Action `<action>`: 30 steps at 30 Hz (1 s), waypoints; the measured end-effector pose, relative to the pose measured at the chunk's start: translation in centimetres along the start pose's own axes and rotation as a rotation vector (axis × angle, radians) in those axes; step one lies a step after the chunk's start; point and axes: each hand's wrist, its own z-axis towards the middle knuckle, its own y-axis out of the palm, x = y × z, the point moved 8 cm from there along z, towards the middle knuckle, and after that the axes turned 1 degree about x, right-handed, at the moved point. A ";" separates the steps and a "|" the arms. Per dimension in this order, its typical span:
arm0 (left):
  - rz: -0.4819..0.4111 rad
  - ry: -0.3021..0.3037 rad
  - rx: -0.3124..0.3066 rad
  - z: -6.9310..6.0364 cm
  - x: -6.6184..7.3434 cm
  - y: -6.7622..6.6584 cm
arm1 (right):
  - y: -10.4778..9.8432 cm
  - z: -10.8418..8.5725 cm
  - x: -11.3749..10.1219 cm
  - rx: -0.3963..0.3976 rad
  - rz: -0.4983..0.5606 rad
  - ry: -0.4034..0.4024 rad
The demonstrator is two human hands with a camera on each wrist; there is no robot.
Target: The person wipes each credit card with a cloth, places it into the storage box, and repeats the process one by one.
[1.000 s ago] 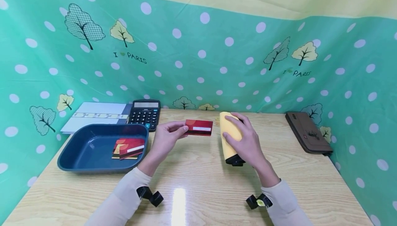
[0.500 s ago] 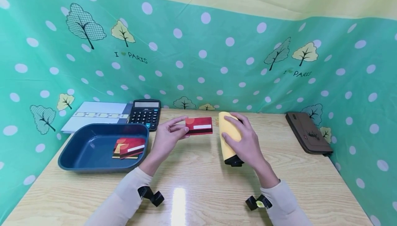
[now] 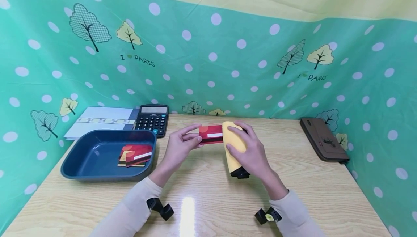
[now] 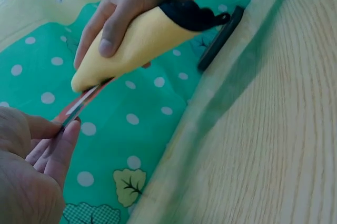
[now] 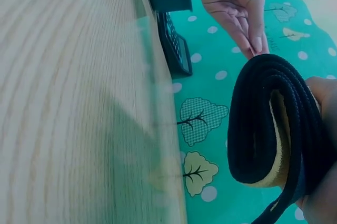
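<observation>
Between thumb and fingers, my left hand [image 3: 182, 146] pinches a red bank card [image 3: 210, 134] with a white strip and a dark stripe. Held in my right hand [image 3: 252, 150] is a rolled yellow cloth [image 3: 232, 153] with black edging and a loop. In the head view the cloth's left side meets the card and hides its right end. The left wrist view shows the cloth [image 4: 137, 45] lying against the card's far part [image 4: 79, 105]. Layers of black edging on the roll [image 5: 263, 113] face the right wrist camera. Both hands are above the table.
At the left stands a dark blue basin [image 3: 94, 170] with several red and gold cards [image 3: 138, 155] in it. A calculator [image 3: 152, 119] and papers [image 3: 101, 115] lie behind it. A brown zip case [image 3: 324, 139] lies at the right. A polka-dot cloth backdrop [image 3: 211, 67] hangs behind.
My right hand has moved left with the rolled cloth, and my left hand has shifted slightly right with the card. The gap between cloth and card has closed.
</observation>
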 end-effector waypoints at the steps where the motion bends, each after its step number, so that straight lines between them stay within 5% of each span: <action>1: -0.010 -0.002 0.001 0.0 0.0 0.1 | 0.0 0.0 0.0 -0.001 -0.002 -0.002; 30: -0.043 0.026 -0.068 -1.2 -0.5 2.4 | 2.5 -1.4 -3.6 -0.035 0.028 -0.155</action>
